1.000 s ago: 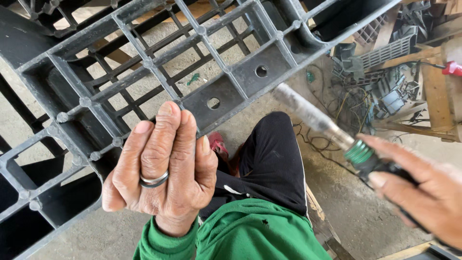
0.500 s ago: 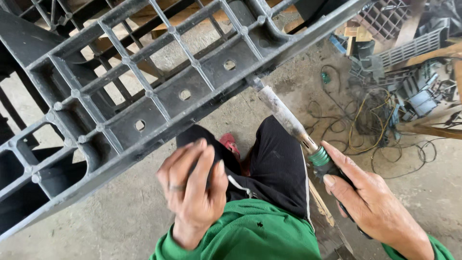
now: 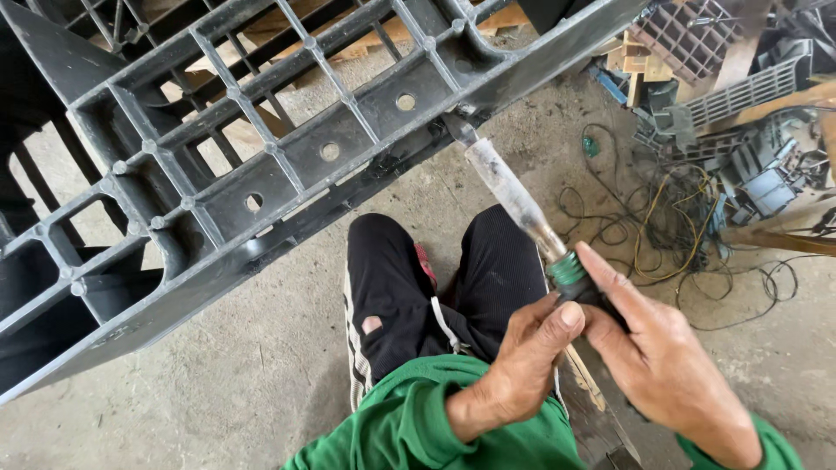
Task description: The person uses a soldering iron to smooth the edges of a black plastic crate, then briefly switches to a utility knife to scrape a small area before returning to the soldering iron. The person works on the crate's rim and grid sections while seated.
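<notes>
I'm seeing a grey pallet (image 3: pixel 261 174) leaning tilted over the concrete floor (image 3: pixel 218 374), filling the upper left. My right hand (image 3: pixel 670 365) is gripping the heat tool (image 3: pixel 522 209), fingers wrapped around its handle, its tip touching the pallet's edge. My left hand (image 3: pixel 522 357) is closing loosely beside it, thumb touching the handle.

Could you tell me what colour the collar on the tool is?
Green collar, head view.

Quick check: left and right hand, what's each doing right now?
Left hand: closed on the heat tool near its green collar.
Right hand: holding the same tool's black handle.
</notes>
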